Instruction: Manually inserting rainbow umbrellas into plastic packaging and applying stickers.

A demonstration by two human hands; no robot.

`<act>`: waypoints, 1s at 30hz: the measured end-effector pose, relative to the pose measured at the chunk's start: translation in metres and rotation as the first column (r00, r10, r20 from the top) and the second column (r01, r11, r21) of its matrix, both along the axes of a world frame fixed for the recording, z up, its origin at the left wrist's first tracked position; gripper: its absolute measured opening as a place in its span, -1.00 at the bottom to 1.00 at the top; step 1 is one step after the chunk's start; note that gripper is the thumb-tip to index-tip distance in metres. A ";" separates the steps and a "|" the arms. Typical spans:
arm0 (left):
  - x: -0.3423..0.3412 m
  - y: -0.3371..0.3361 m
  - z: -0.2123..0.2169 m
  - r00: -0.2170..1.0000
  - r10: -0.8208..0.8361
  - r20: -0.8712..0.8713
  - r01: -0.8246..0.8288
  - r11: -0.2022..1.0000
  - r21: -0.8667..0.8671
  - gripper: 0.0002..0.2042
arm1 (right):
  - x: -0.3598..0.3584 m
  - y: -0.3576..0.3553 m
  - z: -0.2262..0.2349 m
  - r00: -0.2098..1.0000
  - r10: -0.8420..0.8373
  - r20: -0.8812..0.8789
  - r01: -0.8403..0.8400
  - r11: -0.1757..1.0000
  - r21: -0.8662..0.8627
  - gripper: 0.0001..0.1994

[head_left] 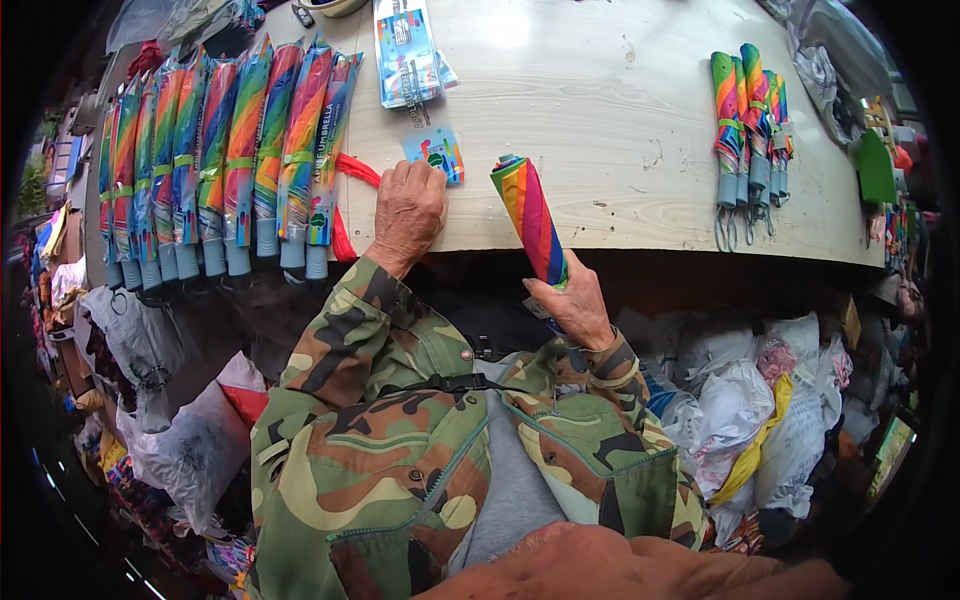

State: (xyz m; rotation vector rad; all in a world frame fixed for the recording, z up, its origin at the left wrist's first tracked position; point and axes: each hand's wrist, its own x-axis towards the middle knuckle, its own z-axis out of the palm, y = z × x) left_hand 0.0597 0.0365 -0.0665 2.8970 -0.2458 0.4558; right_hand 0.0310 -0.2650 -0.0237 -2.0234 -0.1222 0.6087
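My right hand (pixel 578 303) is wrapped round the lower part of a folded rainbow-striped umbrella (pixel 530 213), which tilts up and to the left over the table's near edge. To its left, my left hand (pixel 408 212) rests on the table with the fingers curled down at the edge of a printed clear plastic sleeve (pixel 440 157). Its fingertips are partly hidden, but they seem to pinch that sleeve. Just behind lies a stack of similar blue printed sleeves (pixel 407 62). A red ribbon (pixel 357 170) runs beside my left wrist.
Several sleeved rainbow umbrellas (pixel 240 150) lie in a row at the left of the pale table (pixel 600 120), handles toward me. At the right sits a small group of unsleeved folded umbrellas (pixel 745 130). Stuffed plastic bags (pixel 735 410) crowd below the table on both sides.
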 end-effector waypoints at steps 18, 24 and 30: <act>0.001 0.003 0.006 0.996 0.023 0.090 -0.013 0.995 -0.103 -0.77 | -0.004 -0.005 -0.003 1.000 0.011 0.007 -0.010 0.999 -0.030 -0.54; -0.003 0.010 0.002 0.995 0.021 0.095 -0.016 0.999 -0.048 -0.75 | -0.004 -0.004 0.001 1.000 0.013 0.009 -0.013 0.999 -0.041 -0.53; -0.010 0.009 0.007 0.996 0.014 0.091 -0.011 1.000 -0.026 -0.74 | -0.004 -0.005 0.000 1.000 0.012 0.023 -0.011 0.999 -0.037 -0.54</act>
